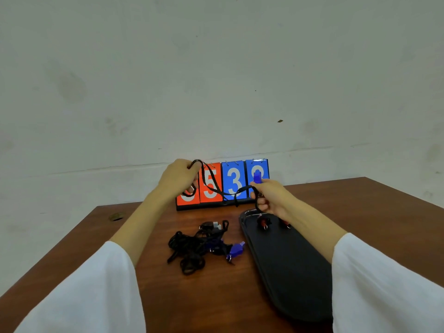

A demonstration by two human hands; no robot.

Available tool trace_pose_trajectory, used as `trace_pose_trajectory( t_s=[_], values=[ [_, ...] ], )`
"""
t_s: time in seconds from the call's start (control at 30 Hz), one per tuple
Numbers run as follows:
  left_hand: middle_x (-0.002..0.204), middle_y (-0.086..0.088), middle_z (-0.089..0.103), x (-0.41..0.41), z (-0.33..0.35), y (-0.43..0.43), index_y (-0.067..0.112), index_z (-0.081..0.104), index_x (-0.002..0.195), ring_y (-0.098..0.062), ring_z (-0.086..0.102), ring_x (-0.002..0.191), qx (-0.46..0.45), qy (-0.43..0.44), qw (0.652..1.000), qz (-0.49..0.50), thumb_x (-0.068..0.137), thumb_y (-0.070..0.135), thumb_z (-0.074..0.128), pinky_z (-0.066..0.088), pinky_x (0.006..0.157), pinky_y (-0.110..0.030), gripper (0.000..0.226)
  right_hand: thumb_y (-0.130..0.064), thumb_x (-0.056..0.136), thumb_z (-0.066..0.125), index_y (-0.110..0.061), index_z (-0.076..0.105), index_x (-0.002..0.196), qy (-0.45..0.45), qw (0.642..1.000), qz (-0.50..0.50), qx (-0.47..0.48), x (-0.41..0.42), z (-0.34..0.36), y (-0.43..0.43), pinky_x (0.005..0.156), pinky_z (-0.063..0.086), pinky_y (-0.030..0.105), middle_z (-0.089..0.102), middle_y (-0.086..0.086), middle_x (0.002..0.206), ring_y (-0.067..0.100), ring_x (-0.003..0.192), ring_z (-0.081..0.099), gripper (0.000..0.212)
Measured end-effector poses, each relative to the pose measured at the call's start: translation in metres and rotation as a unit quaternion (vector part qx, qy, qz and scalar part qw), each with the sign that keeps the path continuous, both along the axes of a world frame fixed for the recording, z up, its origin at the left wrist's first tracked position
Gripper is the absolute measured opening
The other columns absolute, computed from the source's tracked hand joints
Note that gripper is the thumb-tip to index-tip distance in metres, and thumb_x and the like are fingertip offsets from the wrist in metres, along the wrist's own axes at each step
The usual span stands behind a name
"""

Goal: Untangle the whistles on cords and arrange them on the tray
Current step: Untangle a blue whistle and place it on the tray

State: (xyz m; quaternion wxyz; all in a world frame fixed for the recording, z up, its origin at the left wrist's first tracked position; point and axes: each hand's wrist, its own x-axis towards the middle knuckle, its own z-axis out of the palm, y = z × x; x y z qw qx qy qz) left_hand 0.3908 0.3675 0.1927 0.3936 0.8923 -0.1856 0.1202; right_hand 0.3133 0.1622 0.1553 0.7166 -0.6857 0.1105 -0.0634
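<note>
Left hand [179,179] pinches the cord [230,193], right hand [269,195] grips its blue whistle [257,177], above the tray's [288,260] far end. Drooping cord could snag the red whistles [264,222] sitting there, I reckon.

Brown wood table [216,296] in front of me, w/ a flip scoreboard [223,186] standing at its far edge, pale wall [216,68] behind. Two orange cards left, two blue right; a 5 & a 3 read clearly in the middle. Small dark spot [280,121] on the wall above-right of the board; roundish mark [116,216] near the table's far-left corner.
</note>
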Motion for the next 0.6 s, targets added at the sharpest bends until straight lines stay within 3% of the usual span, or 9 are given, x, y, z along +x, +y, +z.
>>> trace_pose_trajectory(
  t_s=[0.1,0.13,0.17,0.23,0.33,0.43,0.47,0.53,0.6],
  values=[
    [0.099,-0.014,0.067,-0.004,-0.008,0.001,0.01,0.06,0.088,-0.019,0.059,0.074,0.206,0.072,0.975,-0.028,0.09,0.018,0.054,0.047,0.07,-0.028,0.01,-0.017,0.095,0.05,-0.012,0.043,0.12,-0.028,0.999,0.006,-0.037,-0.004,0.002,0.005,0.045,0.043,0.02,0.062,0.007,0.076,0.01,0.048,0.049,0.026],
    [0.114,-0.012,0.061,-0.011,-0.012,-0.001,0.012,0.058,0.105,-0.02,0.058,0.091,0.272,0.1,0.956,-0.041,0.087,0.018,0.059,0.046,0.078,-0.028,0.019,-0.017,0.094,0.053,-0.015,0.042,0.121,-0.041,0.998,0.017,-0.055,-0.006,0.003,0.008,0.051,0.048,0.022,0.065,0.01,0.087,0.013,0.054,0.055,0.03],
    [0.13,-0.01,0.051,-0.016,-0.018,-0.004,0.014,0.047,0.129,-0.021,0.053,0.11,0.3,0.112,0.945,-0.067,0.085,0.019,0.062,0.043,0.086,-0.028,0.046,-0.017,0.092,0.056,-0.014,0.042,0.126,-0.056,0.995,0.035,-0.071,-0.007,0.003,0.01,0.057,0.053,0.024,0.065,0.013,0.099,0.015,0.061,0.061,0.036],
    [0.148,-0.005,0.034,-0.032,-0.026,-0.014,0.023,0.016,0.148,-0.019,0.042,0.127,0.23,0.129,0.952,-0.152,0.084,0.014,0.063,0.041,0.09,-0.025,0.08,-0.016,0.088,0.062,-0.013,0.044,0.132,-0.086,0.99,0.071,-0.091,-0.009,0.005,0.016,0.072,0.058,0.03,0.06,0.012,0.109,0.02,0.077,0.067,0.048],
    [0.137,-0.001,0.043,-0.056,-0.04,-0.033,0.031,0.006,0.148,-0.014,0.045,0.12,-0.013,0.197,0.946,-0.256,0.081,-0.002,0.059,0.043,0.092,-0.025,0.092,-0.018,0.083,0.068,-0.016,0.052,0.128,-0.121,0.973,0.052,-0.191,-0.012,0.005,0.023,0.091,0.051,0.037,0.062,0.006,0.101,0.022,0.096,0.064,0.048],
    [0.116,-0.009,0.062,-0.058,-0.064,-0.052,0.03,0.019,0.144,-0.021,0.059,0.109,-0.254,0.254,0.896,-0.261,0.081,-0.004,0.058,0.042,0.104,-0.038,0.081,-0.021,0.079,0.073,-0.019,0.056,0.12,-0.137,0.967,0.01,-0.216,-0.015,-0.002,0.026,0.071,0.053,0.022,0.067,0.003,0.1,0.015,0.093,0.064,0.045],
    [0.101,-0.011,0.067,-0.059,-0.071,-0.055,0.025,0.024,0.142,-0.021,0.063,0.097,-0.307,0.277,0.876,-0.248,0.084,-0.003,0.057,0.047,0.098,-0.038,0.072,-0.021,0.078,0.073,-0.02,0.057,0.118,-0.14,0.971,-0.003,-0.195,-0.015,-0.006,0.026,0.063,0.05,0.015,0.068,0.002,0.099,0.013,0.09,0.065,0.044],
    [0.071,-0.007,0.061,-0.059,-0.083,-0.055,0.014,0.034,0.136,-0.016,0.058,0.063,-0.335,0.324,0.854,-0.229,0.091,0.001,0.05,0.051,0.063,-0.028,0.05,-0.022,0.078,0.073,-0.017,0.057,0.117,-0.143,0.976,-0.046,-0.158,-0.014,-0.016,0.023,0.06,0.046,0.012,0.069,0.003,0.099,0.013,0.09,0.065,0.042],
    [0.061,-0.001,0.051,-0.057,-0.096,-0.049,0.01,0.049,0.126,-0.01,0.039,0.046,-0.27,0.329,0.878,-0.218,0.095,0.009,0.047,0.032,0.044,-0.023,0.031,-0.019,0.079,0.072,-0.015,0.057,0.115,-0.147,0.98,-0.083,-0.107,-0.013,-0.027,0.019,0.062,0.049,0.014,0.071,0.004,0.091,0.012,0.083,0.067,0.039]
  ],
)
